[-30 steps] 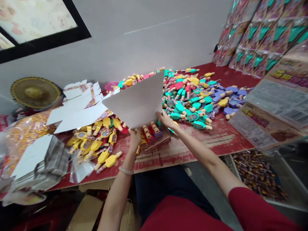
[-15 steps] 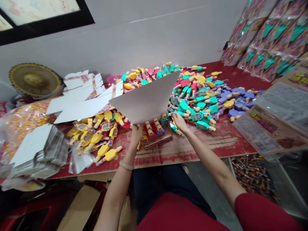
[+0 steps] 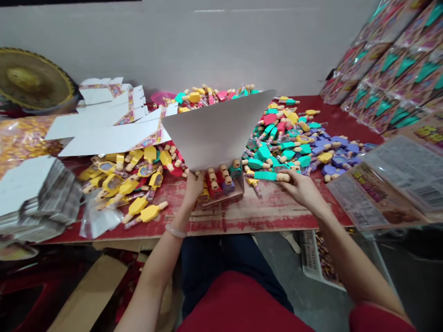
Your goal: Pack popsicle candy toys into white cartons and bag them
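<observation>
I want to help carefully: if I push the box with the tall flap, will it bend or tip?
The box probably won't tip easily, because toys sit low inside it. Its tall flap looks like thin card, so it might bend.

Med. light, soft, seemingly from above; pale glow on wall (image 3: 238, 50) beyond L hand (image 3: 194, 185) & R hand (image 3: 299, 188). Raised box flap (image 3: 214, 133) betw. them shaded grey vs. brighter flat cartons (image 3: 104, 133) left of L hand. Some glare on clear packs (image 3: 377, 191) right of R hand, small print unreadable. V. dark below L hand, under tabletop (image 3: 277, 216). Wide-angle stretch twd. edges; stacked packs (image 3: 387, 76) beyond R hand soft.
</observation>
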A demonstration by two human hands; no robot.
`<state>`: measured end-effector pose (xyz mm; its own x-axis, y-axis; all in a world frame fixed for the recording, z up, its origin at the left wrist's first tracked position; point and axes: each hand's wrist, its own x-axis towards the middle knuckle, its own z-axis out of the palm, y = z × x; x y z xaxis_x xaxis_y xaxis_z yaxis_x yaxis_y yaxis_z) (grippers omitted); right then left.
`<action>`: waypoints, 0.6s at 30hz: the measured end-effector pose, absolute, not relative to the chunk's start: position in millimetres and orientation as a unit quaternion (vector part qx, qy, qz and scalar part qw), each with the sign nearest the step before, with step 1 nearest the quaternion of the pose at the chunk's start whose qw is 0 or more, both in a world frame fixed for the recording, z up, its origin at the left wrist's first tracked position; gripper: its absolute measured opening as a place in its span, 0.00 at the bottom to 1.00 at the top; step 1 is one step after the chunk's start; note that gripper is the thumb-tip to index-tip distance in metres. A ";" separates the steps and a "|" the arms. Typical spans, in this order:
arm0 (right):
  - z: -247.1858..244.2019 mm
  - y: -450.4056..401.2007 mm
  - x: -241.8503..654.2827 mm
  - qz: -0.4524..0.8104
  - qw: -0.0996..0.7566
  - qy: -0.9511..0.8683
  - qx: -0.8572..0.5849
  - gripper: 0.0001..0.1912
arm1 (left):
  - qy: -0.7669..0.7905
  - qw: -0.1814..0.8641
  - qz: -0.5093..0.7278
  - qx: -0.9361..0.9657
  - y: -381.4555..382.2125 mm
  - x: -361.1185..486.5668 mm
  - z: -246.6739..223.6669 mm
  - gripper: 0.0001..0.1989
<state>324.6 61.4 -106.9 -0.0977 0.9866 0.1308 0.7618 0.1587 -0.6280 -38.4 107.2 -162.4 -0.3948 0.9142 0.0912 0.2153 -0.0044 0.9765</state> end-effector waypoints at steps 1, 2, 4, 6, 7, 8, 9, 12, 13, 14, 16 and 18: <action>-96.2 59.7 316.7 0.181 0.242 -0.742 -0.599 0.17 | 0.630 0.316 0.549 0.449 107.3 -38.6 -162.3 0.15; -89.3 59.7 304.8 0.160 0.203 -0.769 -0.585 0.15 | 0.631 0.315 0.548 0.450 107.1 -38.7 -161.7 0.15; -85.6 65.5 275.7 0.130 0.117 -0.806 -0.566 0.14 | 0.632 0.314 0.547 0.450 106.0 -38.0 -159.4 0.15; -90.8 76.5 250.2 0.099 0.050 -0.818 -0.564 0.14 | 0.632 0.320 0.546 0.448 104.4 -36.7 -156.5 0.14; -94.3 82.2 241.5 0.086 0.024 -0.821 -0.564 0.14 | 0.630 0.323 0.546 0.448 103.7 -36.0 -155.2 0.14; -97.4 87.2 236.0 0.078 0.001 -0.825 -0.560 0.13 | 0.628 0.324 0.546 0.449 103.1 -35.4 -154.1 0.14; -99.4 91.0 233.3 0.075 -0.017 -0.833 -0.548 0.13 | 0.627 0.323 0.547 0.452 102.8 -35.1 -153.4 0.14; -96.3 96.4 235.8 0.093 -0.057 -0.868 -0.485 0.13 | 0.630 0.318 0.546 0.452 103.1 -35.7 -153.6 0.14; -93.0 98.0 237.3 0.098 -0.067 -0.877 -0.465 0.13 | 0.633 0.319 0.542 0.451 103.4 -36.4 -154.2 0.14; -89.4 100.6 238.0 0.101 -0.076 -0.883 -0.452 0.13 | 0.638 0.322 0.537 0.449 103.9 -37.1 -154.9 0.14; -83.6 110.9 235.3 0.099 -0.091 -0.885 -0.446 0.12 | 0.649 0.321 0.525 0.446 104.8 -38.3 -156.4 0.14; -82.6 126.8 226.4 0.100 -0.096 -0.879 -0.456 0.11 | 0.659 0.310 0.520 0.446 105.6 -39.3 -158.0 0.14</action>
